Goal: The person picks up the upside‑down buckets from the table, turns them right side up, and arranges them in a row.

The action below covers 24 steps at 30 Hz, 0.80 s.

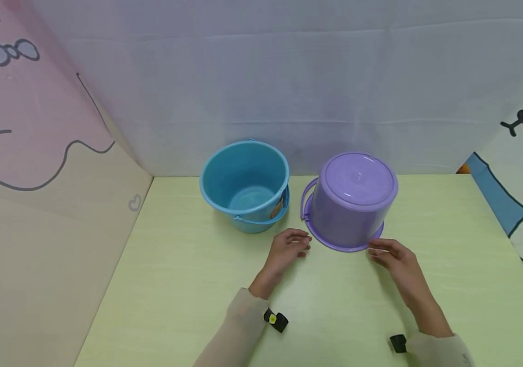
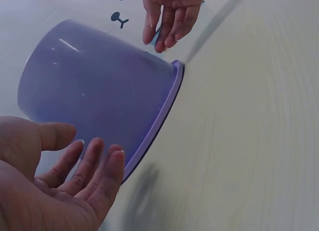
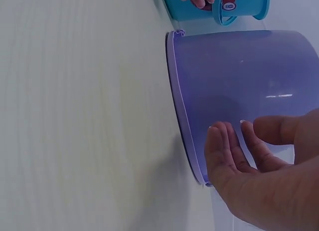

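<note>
A purple bucket [image 1: 353,204] stands upside down on the table, its base upward and its rim on the tabletop; its handle hangs at the left side. Just left of the near rim is my left hand [image 1: 288,248], fingers loosely bent and holding nothing. My right hand [image 1: 398,265] is at the rim's right side, also with nothing in its grasp; whether its fingertips touch the rim I cannot tell. Both wrist views show the fingers spread loosely beside the purple wall. A blue bucket [image 1: 247,204] stands upright to the left, its handle lowered at the front.
The pale yellow-green table [image 1: 174,306] reaches back to a white cloth wall [image 1: 288,76]. Printed panels with cartoon drawings border it at the left [image 1: 59,229] and right [image 1: 518,204]. A label [image 3: 229,0] shows on the blue bucket's side.
</note>
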{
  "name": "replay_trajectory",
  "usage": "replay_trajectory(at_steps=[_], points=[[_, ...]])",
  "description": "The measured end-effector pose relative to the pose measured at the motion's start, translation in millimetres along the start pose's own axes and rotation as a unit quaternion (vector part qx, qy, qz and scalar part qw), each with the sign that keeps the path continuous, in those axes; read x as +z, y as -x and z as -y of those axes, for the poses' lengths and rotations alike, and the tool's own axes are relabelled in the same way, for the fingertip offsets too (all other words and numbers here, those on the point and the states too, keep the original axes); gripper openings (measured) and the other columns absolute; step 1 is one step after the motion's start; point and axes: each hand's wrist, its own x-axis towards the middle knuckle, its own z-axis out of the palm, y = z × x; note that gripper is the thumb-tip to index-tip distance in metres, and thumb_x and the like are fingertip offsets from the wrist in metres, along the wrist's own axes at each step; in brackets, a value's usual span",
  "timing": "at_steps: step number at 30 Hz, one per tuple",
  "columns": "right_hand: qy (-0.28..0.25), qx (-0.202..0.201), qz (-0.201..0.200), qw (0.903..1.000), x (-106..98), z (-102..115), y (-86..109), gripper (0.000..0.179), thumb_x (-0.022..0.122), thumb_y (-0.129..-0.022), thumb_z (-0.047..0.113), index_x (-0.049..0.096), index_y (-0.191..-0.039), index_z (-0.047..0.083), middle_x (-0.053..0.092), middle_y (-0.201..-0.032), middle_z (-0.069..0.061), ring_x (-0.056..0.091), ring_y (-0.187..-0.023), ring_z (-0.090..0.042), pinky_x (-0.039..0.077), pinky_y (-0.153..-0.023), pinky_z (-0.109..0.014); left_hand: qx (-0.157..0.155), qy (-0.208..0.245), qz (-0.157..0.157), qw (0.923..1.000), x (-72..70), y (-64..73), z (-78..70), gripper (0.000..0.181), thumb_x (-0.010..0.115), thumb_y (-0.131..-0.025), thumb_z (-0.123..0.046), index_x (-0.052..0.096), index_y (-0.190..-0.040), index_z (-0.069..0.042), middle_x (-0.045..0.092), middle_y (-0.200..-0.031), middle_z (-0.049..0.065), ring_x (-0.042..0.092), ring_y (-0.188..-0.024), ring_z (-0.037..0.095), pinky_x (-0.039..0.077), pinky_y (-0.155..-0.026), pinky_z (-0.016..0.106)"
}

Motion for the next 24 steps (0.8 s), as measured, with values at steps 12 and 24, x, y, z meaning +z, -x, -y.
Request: replay_trajectory(at_steps=[12, 24], points=[[0.15, 0.004, -0.029, 0.9883, -9.4, 1.1, -5.6, 0.032, 0.053, -0.109, 0.004, 0.057, -0.134, -0.015, 0.07, -0.116, 0.018, 0.064, -0.1, 0.009, 0.055, -0.085, -0.013, 0.047, -0.069, 0.012, 0.9964, 10.8, -2.6, 4.6, 0.02, 0.068, -0.099, 0.0, 0.071, -0.118, 0.004, 0.074, -0.118, 0.02, 0.073, -0.103, 0.033, 0.058, -0.082, 0.028], [0.338, -0.026, 0.014, 0.9405, -5.6, 0.3, -7.5, 0.037, 0.055, -0.108, 0.003, 0.053, -0.141, -0.012, 0.052, -0.145, -0.036, 0.054, -0.13, -0.057, 0.053, -0.101, -0.061, 0.08, -0.182, 0.041, 0.9792, 15.3, -4.6, 7.4, 0.025, 0.069, -0.099, -0.002, 0.07, -0.124, 0.001, 0.072, -0.127, 0.015, 0.067, -0.121, 0.035, 0.059, -0.096, 0.037]])
